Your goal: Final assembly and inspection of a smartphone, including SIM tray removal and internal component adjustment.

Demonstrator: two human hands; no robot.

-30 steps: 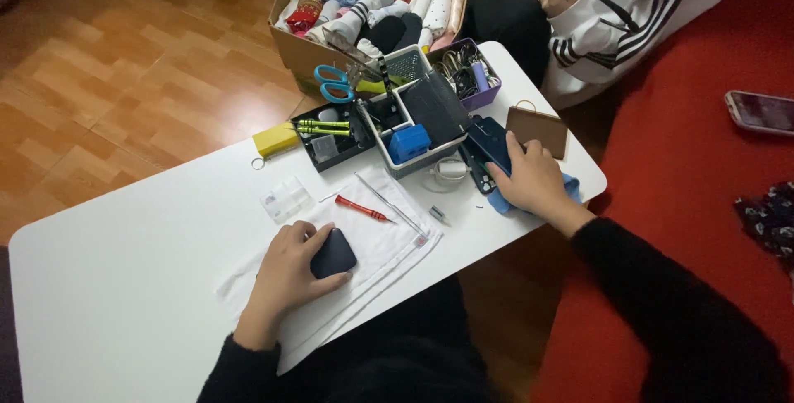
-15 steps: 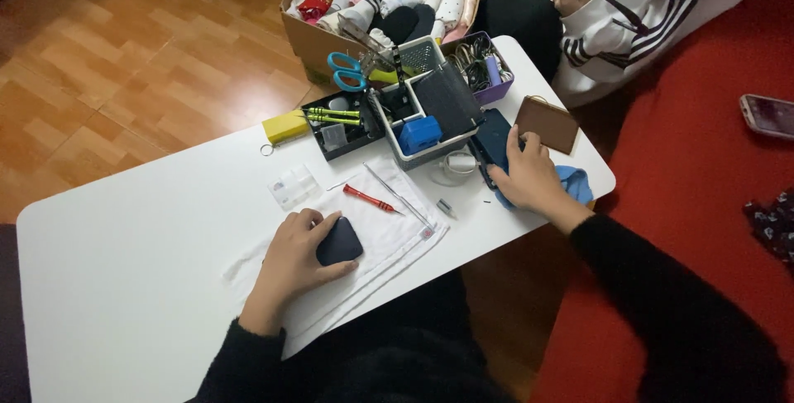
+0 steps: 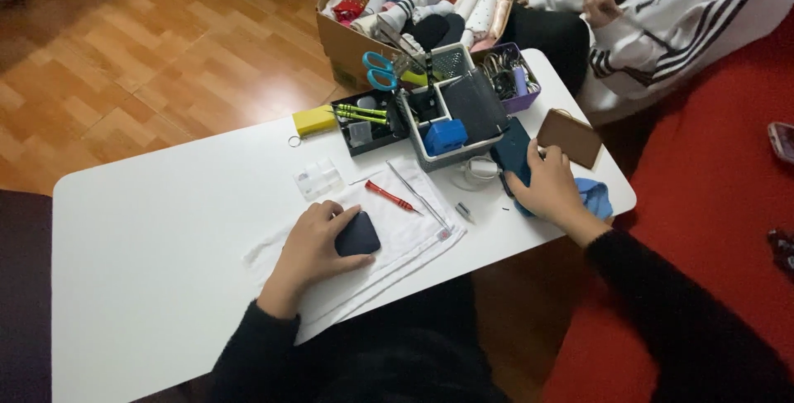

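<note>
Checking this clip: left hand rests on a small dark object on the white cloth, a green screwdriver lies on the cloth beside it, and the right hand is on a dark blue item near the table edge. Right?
Not quite. The head view shows the screwdriver on the cloth has a red handle, not green. The rest holds: the left hand rests on the small dark object, and the right hand is on the dark blue item near the table edge.

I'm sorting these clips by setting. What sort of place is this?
Probably a room at home used as a small repair spot: a low white table on a wooden floor, a tool tray, and a cardboard box of household odds and ends.
</note>
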